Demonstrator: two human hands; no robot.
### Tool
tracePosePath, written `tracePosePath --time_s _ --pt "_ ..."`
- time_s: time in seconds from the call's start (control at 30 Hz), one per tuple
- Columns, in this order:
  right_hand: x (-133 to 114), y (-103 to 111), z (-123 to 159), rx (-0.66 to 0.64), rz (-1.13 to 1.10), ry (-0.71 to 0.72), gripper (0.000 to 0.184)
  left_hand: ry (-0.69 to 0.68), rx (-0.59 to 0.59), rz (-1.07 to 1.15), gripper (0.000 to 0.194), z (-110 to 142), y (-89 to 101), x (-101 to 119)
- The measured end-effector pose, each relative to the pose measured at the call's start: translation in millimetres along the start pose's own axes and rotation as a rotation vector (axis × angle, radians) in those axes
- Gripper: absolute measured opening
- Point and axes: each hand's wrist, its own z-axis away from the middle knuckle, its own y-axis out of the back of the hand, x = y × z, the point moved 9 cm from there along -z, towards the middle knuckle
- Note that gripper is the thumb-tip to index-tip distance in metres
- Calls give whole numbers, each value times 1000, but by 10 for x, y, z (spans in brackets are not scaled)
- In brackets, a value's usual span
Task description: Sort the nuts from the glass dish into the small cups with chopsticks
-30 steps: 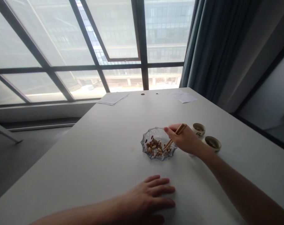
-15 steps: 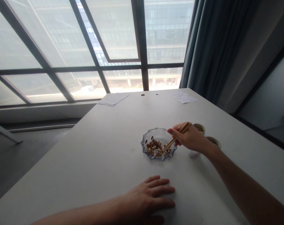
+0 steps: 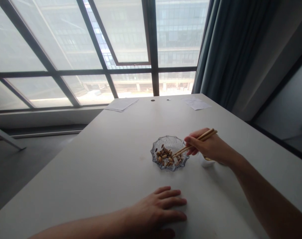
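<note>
Wooden chopsticks are gripped in my right hand, their tips angled down to the left into a clear glass bowl. The bowl has a scalloped rim and holds a mix of brown seeds and nuts. At the chopstick tips I cannot make out whether a piece is pinched. My left hand lies palm down on the table, fingers spread, in front of the bowl and apart from it. Beneath my right hand a white cup shows only in part; the hand hides the rest.
The white table runs away toward a large window. Sheets of paper lie at its far left corner and another sheet at the far right. A dark curtain hangs beyond the right edge.
My right hand has shifted to the right, and the chopsticks lie at a flatter slant. It now covers most of the cups that showed behind it. My left hand has stayed put.
</note>
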Motion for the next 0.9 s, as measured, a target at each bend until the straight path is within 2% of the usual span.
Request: tracePosePath --time_s 0.33,0.53,0.73,0.9 --pt "52 -245 -49 -22 36 -23 45 -6 25 6 50 -8 22 19" --pt "65 -263 -54 -10 13 -13 46 -4 16 -9 51 -12 3 19" --pt "48 -277 -49 1 4 -29 38 0 12 -5 51 -12 9 20" --pt "96 -342 -68 5 -34 -21 41 3 9 1 49 -14 19 21"
